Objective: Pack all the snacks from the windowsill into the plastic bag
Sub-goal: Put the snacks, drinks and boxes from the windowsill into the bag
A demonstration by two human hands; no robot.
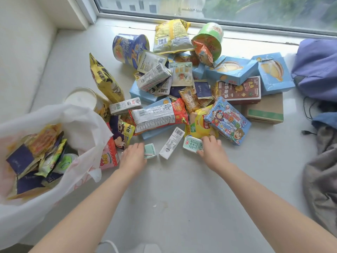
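A heap of snacks lies on the white windowsill (pixel 182 179): boxes, chip bags, noodle cups and small milk cartons. My left hand (pixel 132 155) grips a pale green milk carton (pixel 150 151) at the heap's near edge. My right hand (pixel 212 148) grips a second pale green carton (pixel 192 143) beside a yellow chip bag (pixel 198 125). A third carton (pixel 172 143) lies flat between the two hands. The white plastic bag (pixel 85 128) stands open at the left, with several packets inside it.
A blue cartoon box (pixel 228 120) sits just beyond my right hand. A brown cardboard box (pixel 264 110) and blue cake boxes (pixel 231 70) lie further back. Purple and grey clothes (pixel 317 70) are piled along the right edge. The window frame (pixel 182 19) runs behind the heap.
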